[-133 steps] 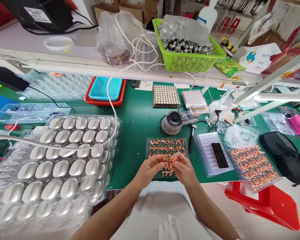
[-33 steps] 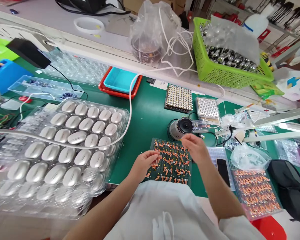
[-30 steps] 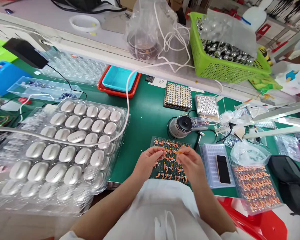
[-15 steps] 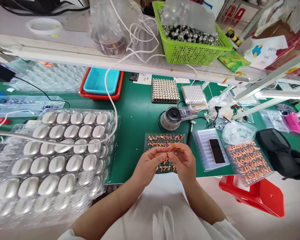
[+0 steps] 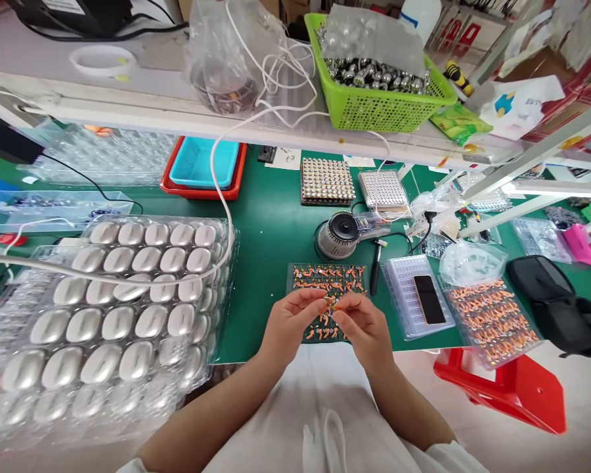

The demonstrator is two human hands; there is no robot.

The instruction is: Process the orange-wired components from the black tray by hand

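My left hand (image 5: 291, 322) and my right hand (image 5: 365, 327) hover over a dark tray (image 5: 291, 276) set with rows of small orange parts (image 5: 325, 270) that look like flexible circuit strips. Each hand has its thumb and forefinger pinched together, the two pinches a short gap apart. A speck of orange shows at the right fingertips, but whatever either hand holds is too small to make out. The hands cover the middle and sides of the tray.
Behind the tray stand a round grey device with a black top (image 5: 343, 227) and a small hammer (image 5: 375, 266). A phone (image 5: 429, 299) lies on clear trays at right. Trays of silvery cases (image 5: 101, 326) fill the left. A shelf with a green basket (image 5: 389, 112) overhangs the bench.
The fingertips, close together before, have drawn slightly apart, the right hand shifting a little to the right. The whole view has shifted slightly. The bench items stay in place.
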